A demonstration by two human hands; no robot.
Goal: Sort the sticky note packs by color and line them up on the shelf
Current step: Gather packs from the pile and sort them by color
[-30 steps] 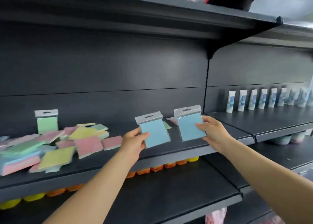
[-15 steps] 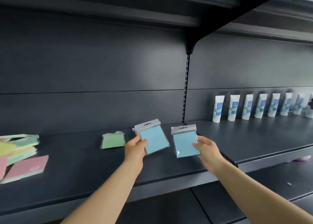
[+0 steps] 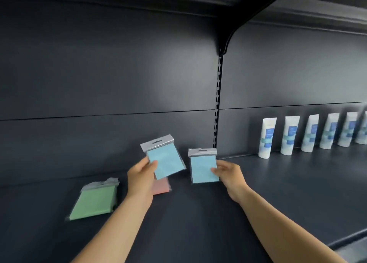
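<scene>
My left hand (image 3: 141,176) grips a blue sticky note pack (image 3: 164,159) with a grey header, tilted, above the dark shelf (image 3: 198,219). To its right, my right hand (image 3: 228,173) holds a second blue sticky note pack (image 3: 203,168) upright by its right edge, close to the shelf's back wall. A green pack (image 3: 94,200) lies flat on the shelf at the left. A pink pack (image 3: 161,187) lies flat behind my left hand, partly hidden by it.
A row of white tubes (image 3: 267,137) with blue labels stands along the back of the neighbouring shelf section on the right. A slotted upright (image 3: 217,103) and bracket divide the two sections. Another shelf hangs overhead.
The view has shifted right and closer, so the mixed pile at the left is out of sight. Both hands with their blue packs have moved deeper over the shelf. A pink pack now shows.
</scene>
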